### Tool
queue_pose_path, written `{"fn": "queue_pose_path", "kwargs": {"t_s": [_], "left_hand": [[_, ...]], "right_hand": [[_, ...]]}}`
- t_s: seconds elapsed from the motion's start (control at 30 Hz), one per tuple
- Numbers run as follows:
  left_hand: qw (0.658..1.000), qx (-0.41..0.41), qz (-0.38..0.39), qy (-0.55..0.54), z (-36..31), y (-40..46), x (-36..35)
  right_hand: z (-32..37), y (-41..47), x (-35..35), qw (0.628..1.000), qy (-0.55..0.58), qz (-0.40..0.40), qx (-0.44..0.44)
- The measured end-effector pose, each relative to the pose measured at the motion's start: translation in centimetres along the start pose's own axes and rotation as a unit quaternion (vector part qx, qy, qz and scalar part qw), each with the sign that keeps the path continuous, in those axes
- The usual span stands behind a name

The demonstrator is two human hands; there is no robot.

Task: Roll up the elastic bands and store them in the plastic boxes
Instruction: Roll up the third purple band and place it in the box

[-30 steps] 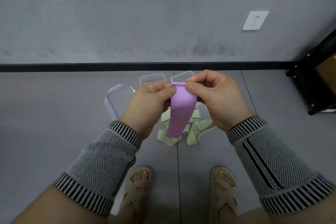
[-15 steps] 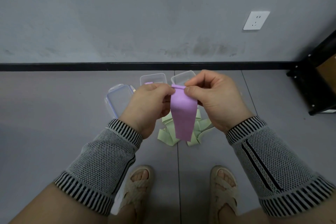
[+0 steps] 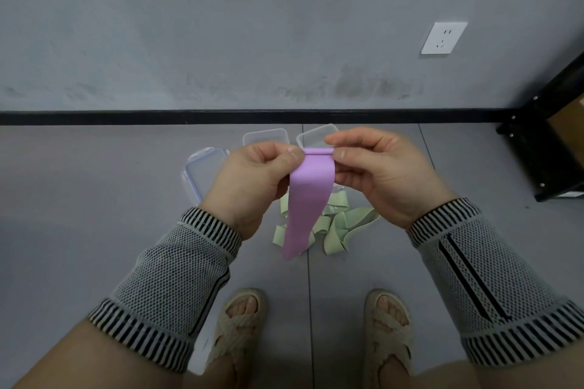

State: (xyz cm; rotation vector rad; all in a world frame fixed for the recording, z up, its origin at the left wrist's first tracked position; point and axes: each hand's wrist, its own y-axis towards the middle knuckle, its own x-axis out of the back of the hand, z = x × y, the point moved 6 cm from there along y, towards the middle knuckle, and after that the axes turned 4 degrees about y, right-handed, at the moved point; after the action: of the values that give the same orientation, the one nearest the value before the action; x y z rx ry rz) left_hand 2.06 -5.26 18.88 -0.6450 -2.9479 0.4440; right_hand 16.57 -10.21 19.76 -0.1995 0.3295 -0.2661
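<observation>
Beyond your left hand (image 3: 252,180) a clear plastic lid (image 3: 202,174) lies flat on the grey floor, with two clear plastic boxes (image 3: 265,137) just past your knuckles. Your left hand pinches the left end of the small rolled top edge of the flat lilac elastic band (image 3: 308,199), which hangs down between your hands. Below it, a heap of pale green elastic bands (image 3: 344,224) lies on the floor. Your right hand (image 3: 379,174) pinches the right end of the roll between thumb and forefinger.
</observation>
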Motion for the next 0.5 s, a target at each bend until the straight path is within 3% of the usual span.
{"fn": "queue_pose_path", "kwargs": {"t_s": [0.27, 0.5], "left_hand": [[1.000, -0.008, 0.004, -0.014, -0.03, -0.06, -0.01], [0.999, 0.012, 0.017, -0.037, -0.01, -0.10, -0.39]], "right_hand": [[0.44, -0.31, -0.29, 0.990, -0.123, -0.018, 0.065], [0.69, -0.35, -0.18, 0.991, -0.106, -0.028, 0.079]]}}
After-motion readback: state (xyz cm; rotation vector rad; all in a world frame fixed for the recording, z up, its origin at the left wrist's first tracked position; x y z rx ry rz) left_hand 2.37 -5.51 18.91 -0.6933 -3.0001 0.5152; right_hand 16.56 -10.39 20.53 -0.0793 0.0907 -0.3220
